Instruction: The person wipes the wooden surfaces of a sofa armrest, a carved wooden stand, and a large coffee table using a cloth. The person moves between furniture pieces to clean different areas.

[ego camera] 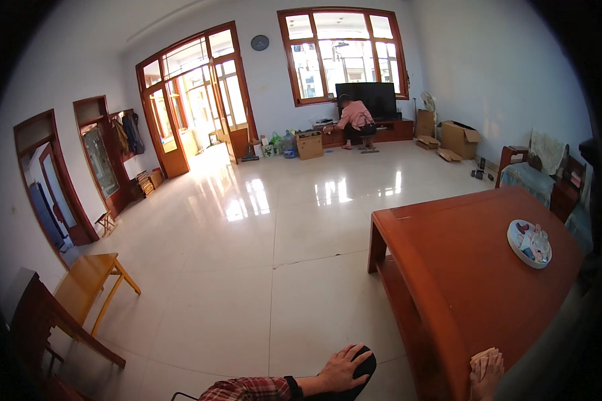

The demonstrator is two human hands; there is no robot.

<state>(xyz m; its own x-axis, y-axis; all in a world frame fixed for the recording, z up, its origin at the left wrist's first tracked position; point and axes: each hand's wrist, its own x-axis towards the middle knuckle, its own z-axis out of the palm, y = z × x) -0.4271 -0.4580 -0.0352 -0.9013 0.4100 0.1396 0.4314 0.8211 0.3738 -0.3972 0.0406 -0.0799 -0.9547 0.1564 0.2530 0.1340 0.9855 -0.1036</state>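
Observation:
At the bottom centre, my left hand (345, 370) rests with spread fingers on my knee, which is covered in black cloth. A plaid sleeve and a dark wristband show on that arm. To the right, my right hand (486, 377) presses a folded light-brown cloth (483, 355) onto the near end of the reddish-brown wooden coffee table (481, 270). Farther along the tabletop stands a round white tray (512, 250) holding a clear glass vessel and several small items.
A person in a pink top (356, 114) sits on a low stool by the TV cabinet (400, 129). Cardboard boxes (309, 145) and a water jug (289, 145) line the far wall. A yellow wooden bench (88, 273) and a dark wooden chair (35, 321) stand at left.

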